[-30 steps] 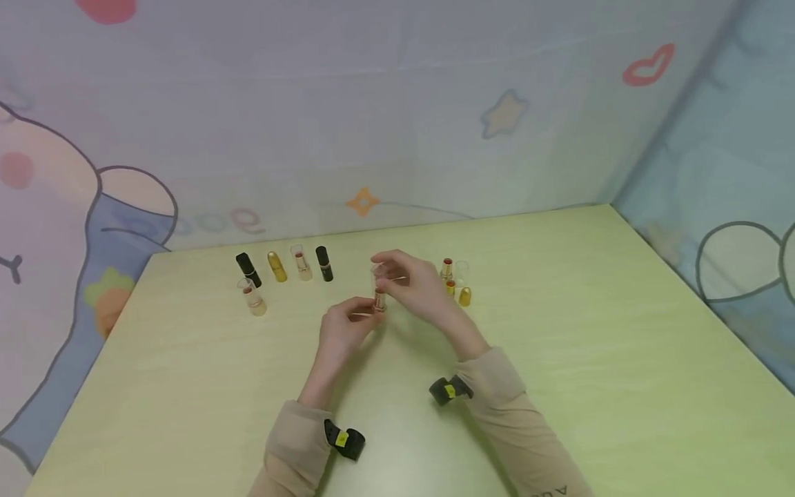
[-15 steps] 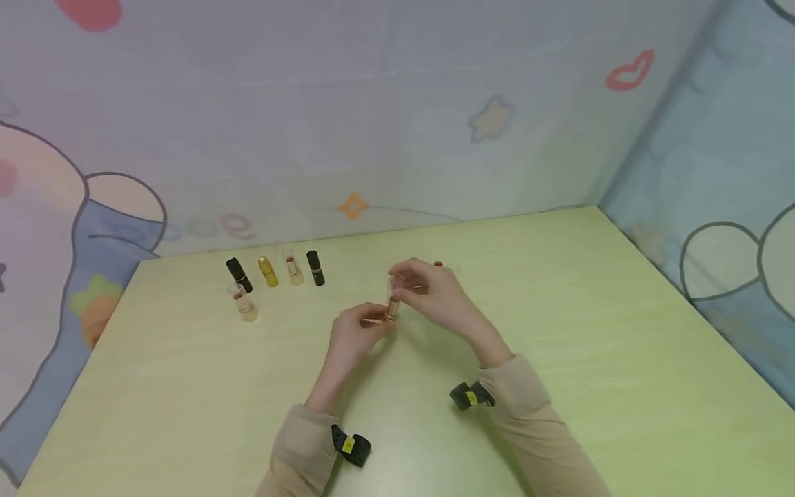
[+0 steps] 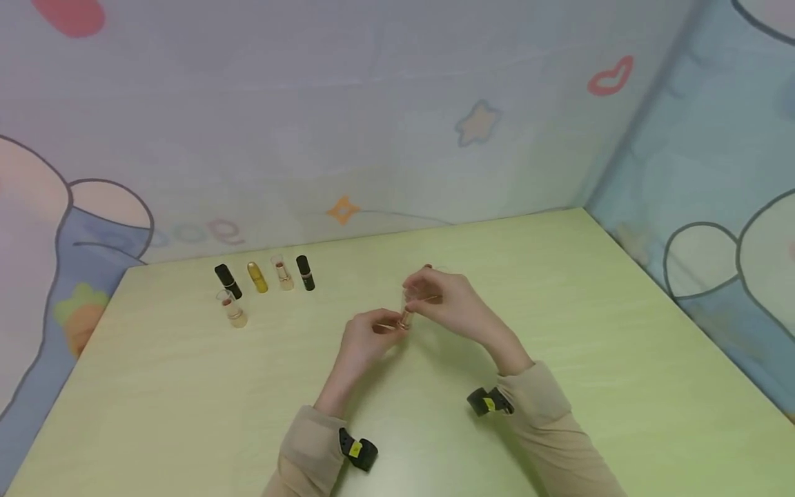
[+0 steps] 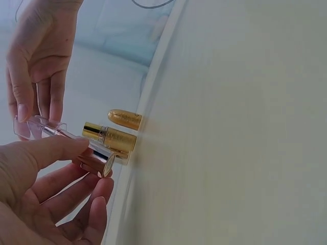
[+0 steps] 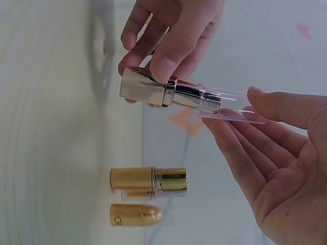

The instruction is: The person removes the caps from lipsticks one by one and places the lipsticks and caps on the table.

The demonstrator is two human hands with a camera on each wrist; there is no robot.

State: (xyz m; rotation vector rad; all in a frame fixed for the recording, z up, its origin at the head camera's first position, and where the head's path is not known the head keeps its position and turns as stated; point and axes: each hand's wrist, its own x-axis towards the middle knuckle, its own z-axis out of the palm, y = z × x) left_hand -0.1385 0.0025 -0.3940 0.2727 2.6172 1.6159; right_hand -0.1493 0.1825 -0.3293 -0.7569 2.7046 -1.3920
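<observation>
My left hand holds a lipstick by its pale gold base, thumb on one side and fingers on the other. The lipstick tilts slightly above the table. My right hand pinches a clear cap between thumb and fingers. In the right wrist view the cap's rim is around the upper end of the lipstick's shiny collar; much of the collar lies outside it. Behind the hands, in the right wrist view, stand a gold lipstick tube and a rounded gold cap. In the head view the right hand hides most of these.
On the left of the table stand black lipsticks, a gold one, and two with clear caps. A printed cloth backdrop rises behind the table's far edge.
Both hands have moved right and a little nearer with the lipstick and clear cap. The right hand now covers the items behind it. The head view has turned slightly right.
</observation>
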